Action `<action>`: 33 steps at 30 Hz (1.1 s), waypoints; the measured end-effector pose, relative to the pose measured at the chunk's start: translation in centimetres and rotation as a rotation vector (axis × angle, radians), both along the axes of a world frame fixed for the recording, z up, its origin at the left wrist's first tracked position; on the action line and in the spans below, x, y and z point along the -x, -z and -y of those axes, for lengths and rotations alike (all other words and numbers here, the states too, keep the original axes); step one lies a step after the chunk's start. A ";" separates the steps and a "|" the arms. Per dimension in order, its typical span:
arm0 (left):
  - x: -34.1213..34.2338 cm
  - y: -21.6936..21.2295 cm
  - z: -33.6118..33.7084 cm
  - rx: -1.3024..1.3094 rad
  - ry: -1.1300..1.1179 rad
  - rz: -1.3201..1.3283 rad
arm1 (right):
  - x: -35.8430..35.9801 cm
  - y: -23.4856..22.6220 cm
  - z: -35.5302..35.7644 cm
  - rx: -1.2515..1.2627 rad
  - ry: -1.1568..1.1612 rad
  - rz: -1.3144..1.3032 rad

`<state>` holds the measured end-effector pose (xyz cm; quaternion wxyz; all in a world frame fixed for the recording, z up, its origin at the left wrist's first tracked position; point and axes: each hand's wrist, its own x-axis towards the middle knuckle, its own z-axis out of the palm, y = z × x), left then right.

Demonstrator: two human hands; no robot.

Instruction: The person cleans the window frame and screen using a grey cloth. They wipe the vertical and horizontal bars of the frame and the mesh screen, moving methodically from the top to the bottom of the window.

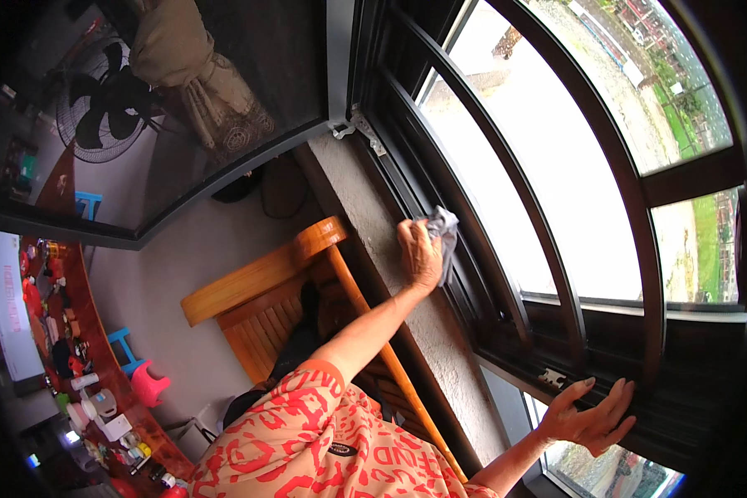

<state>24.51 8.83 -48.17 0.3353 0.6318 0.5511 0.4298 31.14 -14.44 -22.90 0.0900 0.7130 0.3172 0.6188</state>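
My left hand (423, 255) is closed around a crumpled grey cloth (445, 232). It presses the cloth on the dark metal track along the bottom of the window frame (407, 187), beside the rough concrete sill (427, 325). My right hand (589, 415) is open, its fingers spread on or just over the lower right part of the dark frame; whether it touches cannot be made out. Near those fingers, a small pale metal fitting (552, 378) sits in the frame. Dark curved bars (548, 216) cross the bright opening above both hands.
A wooden bench (261, 282) stands below the sill. At upper left hangs an open dark-framed window sash (232, 187), its pane showing a fan (108, 108) and tied curtain (195, 75). A cluttered red-brown table (100, 319), a blue stool (126, 350) and a pink stool (148, 383) stand left.
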 end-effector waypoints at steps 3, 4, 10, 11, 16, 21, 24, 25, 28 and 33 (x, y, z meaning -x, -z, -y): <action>0.5 0.9 -4.6 0.026 -0.056 0.050 | 0.3 -0.3 0.1 0.026 0.013 -0.006; 0.7 1.2 -6.3 -0.016 -0.087 0.024 | 0.2 -0.4 0.2 0.038 0.008 -0.007; 2.5 -0.3 -14.7 -0.137 -0.282 0.033 | 0.6 -0.2 0.0 0.048 0.097 0.015; 2.9 -0.8 -15.1 -0.168 -0.278 0.012 | 0.7 -0.3 0.0 0.065 0.095 0.016; 2.3 -1.4 -12.3 0.025 0.007 -0.260 | 1.1 -0.9 -0.5 0.152 0.079 0.005; 3.1 0.2 -8.6 -0.134 0.140 -0.329 | 0.9 -0.7 -0.1 0.173 0.123 0.069; 3.4 0.2 -6.4 -0.169 0.228 -0.328 | 0.6 -0.5 0.3 0.186 0.137 0.084; 3.6 0.0 -5.9 -0.191 0.249 -0.362 | 0.5 -0.5 0.3 0.191 0.138 0.087; 4.1 -0.7 -5.8 -0.250 0.269 -0.424 | 0.7 -0.9 -0.5 0.156 0.025 0.071; 4.0 0.0 -8.1 -0.361 0.212 -0.553 | 0.9 -0.8 -0.3 0.183 0.117 0.089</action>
